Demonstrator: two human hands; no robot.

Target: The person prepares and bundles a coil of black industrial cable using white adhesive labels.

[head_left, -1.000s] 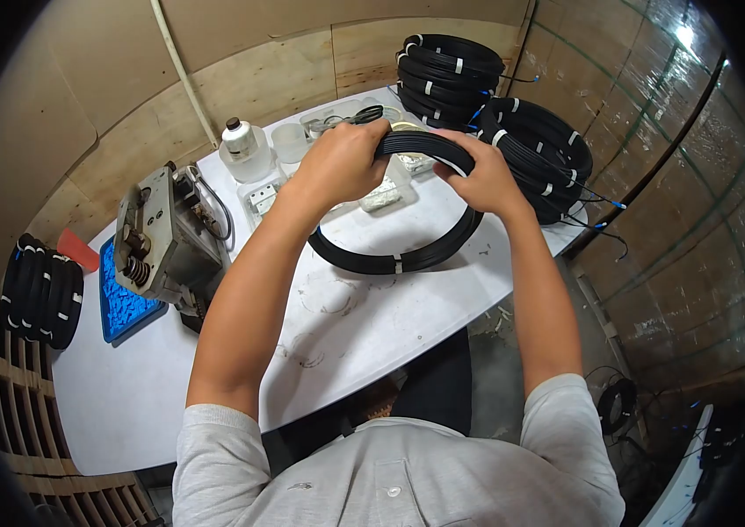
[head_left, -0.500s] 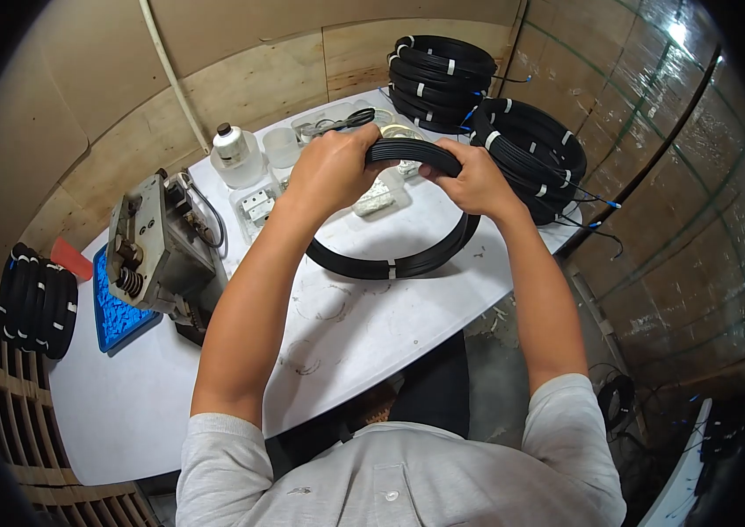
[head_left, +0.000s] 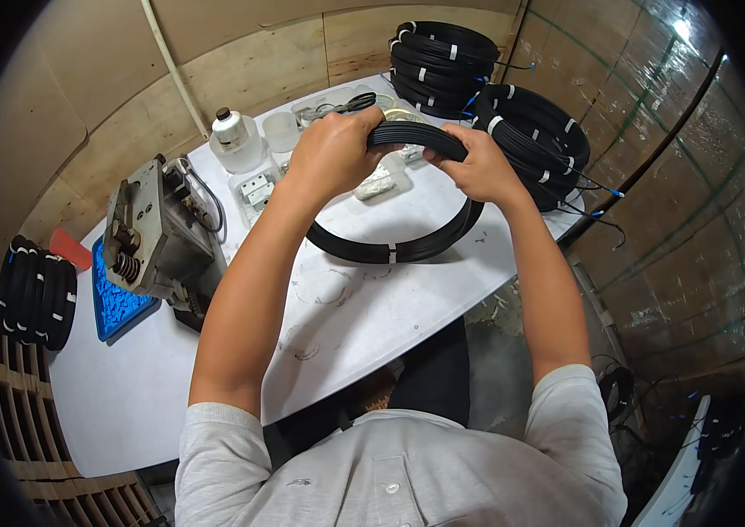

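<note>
A coil of black cable [head_left: 417, 133] is gripped at its far side by both my hands, its near side hanging tilted over the white table. My left hand [head_left: 335, 151] closes round the coil's upper left, thumb underneath. At the upper right, my right hand [head_left: 475, 163] wraps its fingers about the same bundle. A white tie band circles the near part of the coil. Beyond my hands lie clear plastic trays, one with white blocks [head_left: 257, 191], and a dark bundled cord [head_left: 358, 104].
Stacked cable coils [head_left: 443, 70] stand at the back right, with more coils [head_left: 535, 145] before them. A metal machine [head_left: 155, 224] is on the left beside a blue tray [head_left: 105, 339] of small blue pieces. A white bottle [head_left: 229, 130] sits in a clear tub. Further coils [head_left: 37, 294] rest far left.
Both hands, still gripping the coil, have shifted slightly up and away in view. The surroundings have moved a little too, as the camera tilted slightly.
</note>
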